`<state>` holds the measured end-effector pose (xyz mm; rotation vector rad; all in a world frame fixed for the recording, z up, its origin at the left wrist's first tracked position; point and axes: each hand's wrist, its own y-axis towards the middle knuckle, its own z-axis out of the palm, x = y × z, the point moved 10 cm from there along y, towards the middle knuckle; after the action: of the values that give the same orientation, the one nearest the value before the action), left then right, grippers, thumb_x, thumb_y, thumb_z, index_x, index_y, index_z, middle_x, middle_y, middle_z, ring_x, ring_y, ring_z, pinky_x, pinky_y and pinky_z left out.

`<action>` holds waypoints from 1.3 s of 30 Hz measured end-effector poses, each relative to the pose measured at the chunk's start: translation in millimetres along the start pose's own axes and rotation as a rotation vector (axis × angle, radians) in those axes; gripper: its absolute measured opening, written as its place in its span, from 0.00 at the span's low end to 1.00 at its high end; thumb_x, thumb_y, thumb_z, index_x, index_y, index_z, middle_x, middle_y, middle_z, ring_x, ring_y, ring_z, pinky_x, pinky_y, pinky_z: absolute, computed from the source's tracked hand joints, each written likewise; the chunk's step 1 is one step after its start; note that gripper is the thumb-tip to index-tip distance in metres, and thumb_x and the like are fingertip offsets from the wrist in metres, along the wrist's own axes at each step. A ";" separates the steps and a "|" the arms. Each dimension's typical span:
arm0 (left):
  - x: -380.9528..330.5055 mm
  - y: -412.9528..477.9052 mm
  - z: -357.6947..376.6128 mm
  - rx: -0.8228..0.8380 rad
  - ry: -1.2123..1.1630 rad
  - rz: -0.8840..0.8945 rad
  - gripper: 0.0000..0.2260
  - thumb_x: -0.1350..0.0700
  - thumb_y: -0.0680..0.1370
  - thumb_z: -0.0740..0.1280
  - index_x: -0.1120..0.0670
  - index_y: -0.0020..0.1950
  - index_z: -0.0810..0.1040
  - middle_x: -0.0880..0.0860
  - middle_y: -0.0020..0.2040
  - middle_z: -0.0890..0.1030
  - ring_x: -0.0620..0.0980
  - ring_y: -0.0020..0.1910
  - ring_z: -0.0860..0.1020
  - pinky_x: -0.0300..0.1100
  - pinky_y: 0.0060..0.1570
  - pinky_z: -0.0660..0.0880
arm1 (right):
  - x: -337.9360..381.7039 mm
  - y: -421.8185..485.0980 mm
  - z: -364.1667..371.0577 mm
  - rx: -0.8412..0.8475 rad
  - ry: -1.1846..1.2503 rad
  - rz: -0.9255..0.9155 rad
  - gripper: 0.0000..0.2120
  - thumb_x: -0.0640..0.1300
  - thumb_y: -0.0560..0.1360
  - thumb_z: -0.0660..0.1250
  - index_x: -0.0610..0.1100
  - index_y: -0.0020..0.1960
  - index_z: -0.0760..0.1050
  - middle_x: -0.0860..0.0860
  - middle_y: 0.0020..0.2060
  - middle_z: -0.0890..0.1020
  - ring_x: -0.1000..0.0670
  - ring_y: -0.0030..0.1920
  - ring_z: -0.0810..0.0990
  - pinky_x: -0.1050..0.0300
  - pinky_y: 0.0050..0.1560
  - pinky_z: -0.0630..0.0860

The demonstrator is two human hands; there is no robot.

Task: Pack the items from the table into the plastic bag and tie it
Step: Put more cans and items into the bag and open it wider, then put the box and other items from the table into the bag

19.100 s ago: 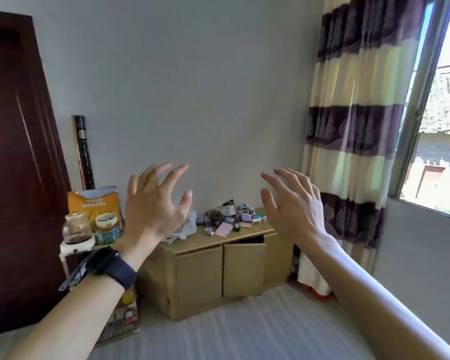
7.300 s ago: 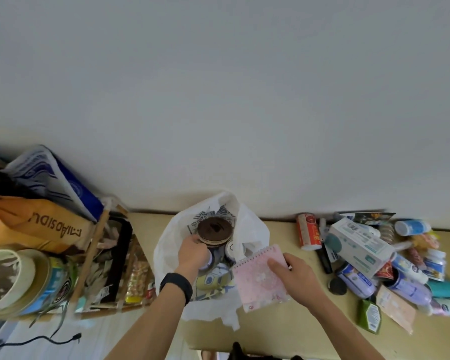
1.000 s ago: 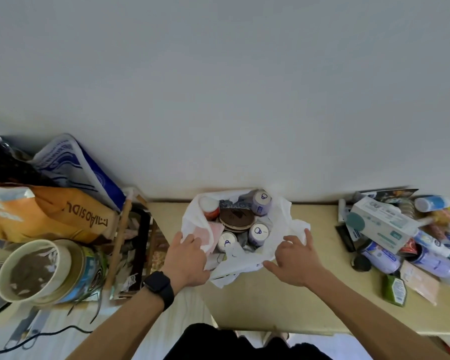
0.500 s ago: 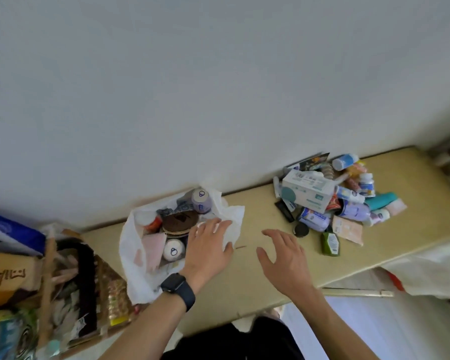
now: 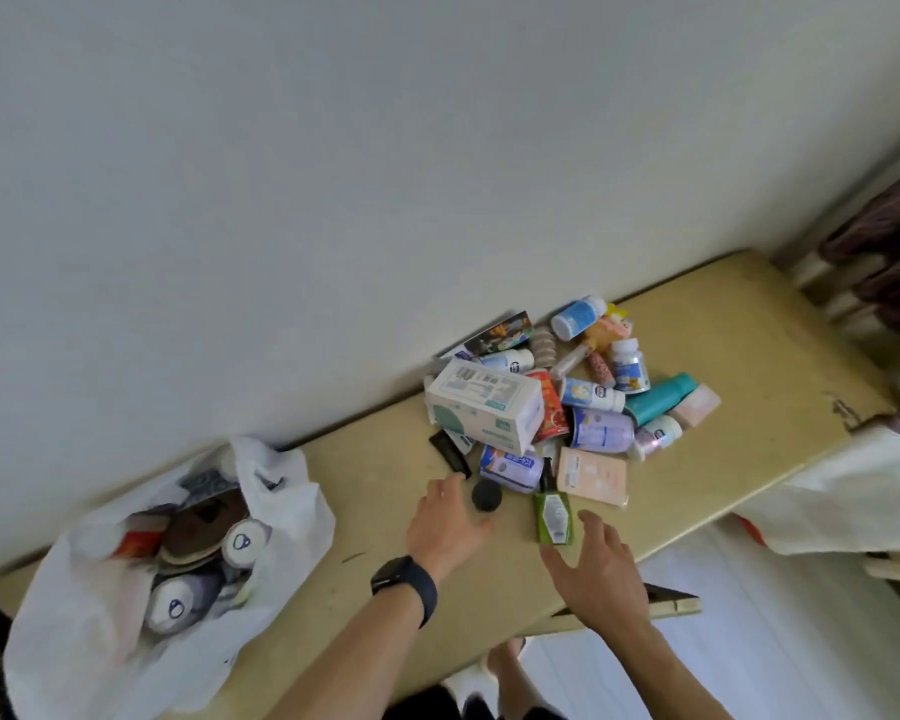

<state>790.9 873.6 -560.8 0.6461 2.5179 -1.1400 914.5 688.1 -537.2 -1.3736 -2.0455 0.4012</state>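
The white plastic bag [image 5: 281, 517] lies open at the table's left end, with small jars, a brown round tin and a red-capped jar inside. A heap of items lies to the right: a white box [image 5: 484, 402], bottles, tubes and sachets. My left hand [image 5: 445, 527], with a dark watch on the wrist, is spread open beside a small black round object [image 5: 486, 495], fingers at its left side. My right hand [image 5: 596, 569] hovers open just below a green bottle [image 5: 553, 514]. Neither hand holds anything.
The yellowish table [image 5: 749, 366] stands against a white wall. An open cabinet door [image 5: 661, 600] juts out below the front edge under my right hand. A striped curtain [image 5: 884, 262] hangs at the right, with white cloth [image 5: 842, 501] beneath it.
Both hands left the bag and moved right toward the heap. My left hand now sits by the black round object, my right by the green bottle. The view swung right.
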 end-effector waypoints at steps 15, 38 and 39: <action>19.2 48.3 46.8 -0.075 -0.111 -0.167 0.21 0.48 0.74 0.70 0.54 0.63 0.71 0.54 0.58 0.71 0.57 0.51 0.78 0.45 0.48 0.74 | -4.4 86.3 44.8 0.213 -0.205 -0.028 0.30 0.61 0.72 0.67 0.44 0.63 0.62 0.45 0.54 0.77 0.41 0.53 0.79 0.49 0.49 0.76; 292.2 -166.2 -182.7 -0.630 -0.881 -0.264 0.10 0.52 0.74 0.75 0.47 0.52 0.77 0.47 0.48 0.82 0.46 0.42 0.82 0.42 0.41 0.80 | 286.1 -129.9 123.3 0.654 0.621 -0.353 0.23 0.45 0.67 0.77 0.53 0.60 0.77 0.46 0.54 0.82 0.45 0.50 0.85 0.44 0.49 0.84; 297.4 -164.3 -187.2 -0.610 -0.799 -0.237 0.10 0.51 0.74 0.74 0.45 0.51 0.76 0.45 0.46 0.81 0.45 0.42 0.81 0.43 0.41 0.80 | 301.5 -132.7 134.9 0.636 0.580 -0.381 0.23 0.46 0.66 0.77 0.55 0.59 0.77 0.48 0.54 0.82 0.46 0.50 0.84 0.44 0.49 0.84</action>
<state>436.6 1002.5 -469.8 -0.2417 2.0584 -0.4685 655.1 920.2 -462.7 -0.5996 -1.4616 0.3805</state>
